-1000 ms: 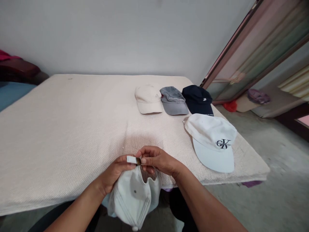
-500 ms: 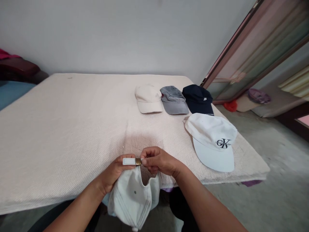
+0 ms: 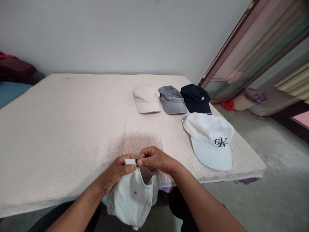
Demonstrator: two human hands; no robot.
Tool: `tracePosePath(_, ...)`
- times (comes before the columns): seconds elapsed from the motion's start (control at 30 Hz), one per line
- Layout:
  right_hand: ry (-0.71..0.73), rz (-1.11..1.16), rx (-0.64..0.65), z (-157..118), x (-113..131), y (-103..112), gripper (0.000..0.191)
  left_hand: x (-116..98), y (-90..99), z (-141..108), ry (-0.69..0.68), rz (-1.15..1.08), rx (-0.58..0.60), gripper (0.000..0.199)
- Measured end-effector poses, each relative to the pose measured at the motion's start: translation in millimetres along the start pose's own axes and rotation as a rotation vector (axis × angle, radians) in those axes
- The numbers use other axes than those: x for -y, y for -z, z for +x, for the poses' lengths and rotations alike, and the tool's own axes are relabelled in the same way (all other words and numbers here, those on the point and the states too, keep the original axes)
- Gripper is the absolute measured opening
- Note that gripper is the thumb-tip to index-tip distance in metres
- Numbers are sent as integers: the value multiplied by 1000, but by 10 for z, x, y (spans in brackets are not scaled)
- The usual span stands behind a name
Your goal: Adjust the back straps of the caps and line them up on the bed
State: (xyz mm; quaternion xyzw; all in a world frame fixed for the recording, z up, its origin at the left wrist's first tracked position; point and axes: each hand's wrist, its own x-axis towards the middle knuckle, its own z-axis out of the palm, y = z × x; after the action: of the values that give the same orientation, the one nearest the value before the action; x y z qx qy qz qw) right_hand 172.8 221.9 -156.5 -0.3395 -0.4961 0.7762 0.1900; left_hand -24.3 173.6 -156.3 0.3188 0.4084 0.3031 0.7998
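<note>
A pale baseball cap (image 3: 131, 196) hangs crown-down at the table's front edge, its back opening towards the table. My left hand (image 3: 118, 170) is closed on the cap's back strap (image 3: 130, 161), the thumb lying across it. Fingers of my right hand (image 3: 154, 158) pinch the strap at its small metal buckle, which they mostly hide. To the right lies a larger white cap (image 3: 207, 138) with black letters on its front. Behind it sit a cream cap (image 3: 146, 98), a grey cap (image 3: 172, 100) and a navy cap (image 3: 196, 98) in a row.
A pale textured cloth covers the table (image 3: 72, 129), which meets a plain wall (image 3: 120, 38) at the back. On the right stands a glass door (image 3: 231, 54) with a curtain. A purple item (image 3: 256, 96) and a red one (image 3: 227, 104) are near the floor there.
My left thumb has come over the strap, and my right fingers now cover most of the buckle. The view has shifted slightly; the other caps stay where they lay.
</note>
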Motion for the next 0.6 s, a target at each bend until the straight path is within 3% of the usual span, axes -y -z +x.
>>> tracePosePath(0.17, -9, -9, -15, -2, -1, 4, 38, 8, -18, 23, -53, -14, -109, 25)
tracePosePath(0.3, -15, -16, -23, -10, 6, 8, 36, -49, -66, 22, -1, -102, -87, 40)
tracePosePath(0.43, 3, -30, -9, -15, 5, 13, 37, -101, -116, 34, 29, -54, -123, 27)
tracePosePath(0.6, 3, -25, -3, -13, -26, 24, 36, -85, -115, 62, 20, 33, -110, 24)
